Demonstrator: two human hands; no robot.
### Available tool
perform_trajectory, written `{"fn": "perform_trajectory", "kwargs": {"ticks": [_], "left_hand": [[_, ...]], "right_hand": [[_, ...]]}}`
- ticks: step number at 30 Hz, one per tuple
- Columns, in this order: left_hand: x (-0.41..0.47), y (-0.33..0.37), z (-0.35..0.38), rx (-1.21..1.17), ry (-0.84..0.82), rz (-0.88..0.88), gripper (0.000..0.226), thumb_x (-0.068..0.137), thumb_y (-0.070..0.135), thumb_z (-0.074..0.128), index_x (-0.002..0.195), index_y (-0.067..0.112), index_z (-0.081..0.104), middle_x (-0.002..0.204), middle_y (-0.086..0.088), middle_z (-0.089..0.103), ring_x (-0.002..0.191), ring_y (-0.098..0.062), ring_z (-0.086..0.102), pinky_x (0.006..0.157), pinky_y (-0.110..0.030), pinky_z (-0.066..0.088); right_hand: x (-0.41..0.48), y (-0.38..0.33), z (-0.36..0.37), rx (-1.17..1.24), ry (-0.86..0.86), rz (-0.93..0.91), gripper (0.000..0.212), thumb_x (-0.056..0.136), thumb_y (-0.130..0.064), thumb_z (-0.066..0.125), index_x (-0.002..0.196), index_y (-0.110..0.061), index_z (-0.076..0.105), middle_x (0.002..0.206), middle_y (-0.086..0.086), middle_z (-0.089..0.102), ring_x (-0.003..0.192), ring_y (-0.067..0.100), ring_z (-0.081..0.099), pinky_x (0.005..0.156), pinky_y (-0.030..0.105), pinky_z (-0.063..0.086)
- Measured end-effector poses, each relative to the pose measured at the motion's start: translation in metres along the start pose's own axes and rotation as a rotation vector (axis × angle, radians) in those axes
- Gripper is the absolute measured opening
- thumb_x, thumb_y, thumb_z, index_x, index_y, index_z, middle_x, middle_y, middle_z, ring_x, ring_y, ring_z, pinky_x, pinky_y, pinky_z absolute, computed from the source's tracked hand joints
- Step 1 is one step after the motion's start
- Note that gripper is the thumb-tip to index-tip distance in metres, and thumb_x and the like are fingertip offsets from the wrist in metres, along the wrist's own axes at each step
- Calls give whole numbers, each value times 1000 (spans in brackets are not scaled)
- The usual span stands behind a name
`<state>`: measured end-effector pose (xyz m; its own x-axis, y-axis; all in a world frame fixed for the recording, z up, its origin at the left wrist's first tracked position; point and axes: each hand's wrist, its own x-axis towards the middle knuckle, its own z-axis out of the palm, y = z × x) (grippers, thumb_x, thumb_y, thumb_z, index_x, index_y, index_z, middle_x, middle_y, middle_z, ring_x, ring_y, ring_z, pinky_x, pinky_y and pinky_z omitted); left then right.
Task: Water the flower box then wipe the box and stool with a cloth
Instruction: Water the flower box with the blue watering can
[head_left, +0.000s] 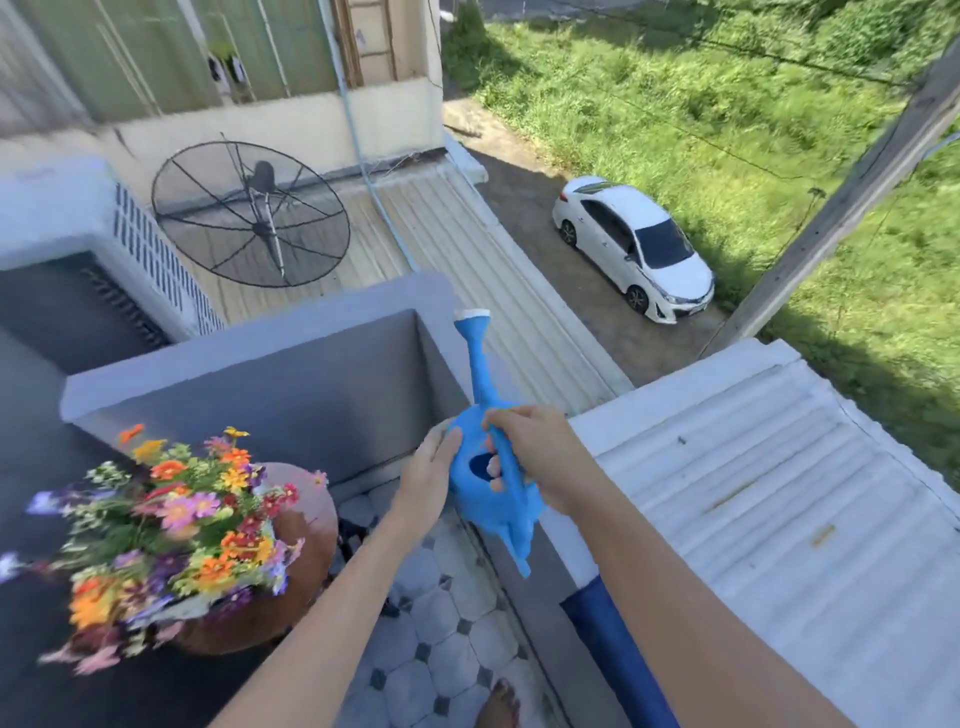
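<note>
A blue watering can (480, 452) with a white-tipped spout sits at the balcony wall's corner, its spout pointing away from me. My right hand (535, 447) is closed around its handle. My left hand (431, 467) rests flat against the can's left side. At lower left a flower box (171, 525) full of orange, pink and purple flowers stands on a round brown stool (306, 551). A dark blue cloth (608, 644) hangs over the wall ledge under my right forearm.
The grey balcony wall (291, 384) runs behind the flowers and along the right side. Tiled floor (441, 639) lies below, with my bare foot (498, 706) on it. Beyond the wall are corrugated roofs, a satellite dish (249, 213) and a white car (634, 249).
</note>
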<state>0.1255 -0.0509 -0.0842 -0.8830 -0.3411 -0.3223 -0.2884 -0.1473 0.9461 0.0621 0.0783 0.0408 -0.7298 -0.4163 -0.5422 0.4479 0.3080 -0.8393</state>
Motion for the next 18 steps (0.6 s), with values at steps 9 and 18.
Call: {"fn": "perform_trajectory", "kwargs": {"ticks": [9, 18], "left_hand": [[-110, 36, -86, -25, 275, 145, 35, 95, 59, 42, 125, 45, 50, 119, 12, 65, 108, 2, 62, 90, -35, 50], [-203, 57, -123, -26, 310, 175, 50, 89, 72, 28, 131, 47, 41, 123, 13, 59, 109, -2, 59, 91, -34, 50]], "right_hand": [[-55, -42, 103, -510, -185, -281, 25, 93, -23, 54, 71, -12, 58, 51, 0, 47, 35, 19, 38, 40, 25, 34], [-120, -73, 178, -975, -219, -525, 24, 95, -22, 54, 76, -9, 50, 71, 16, 46, 49, 24, 36, 48, 30, 34]]}}
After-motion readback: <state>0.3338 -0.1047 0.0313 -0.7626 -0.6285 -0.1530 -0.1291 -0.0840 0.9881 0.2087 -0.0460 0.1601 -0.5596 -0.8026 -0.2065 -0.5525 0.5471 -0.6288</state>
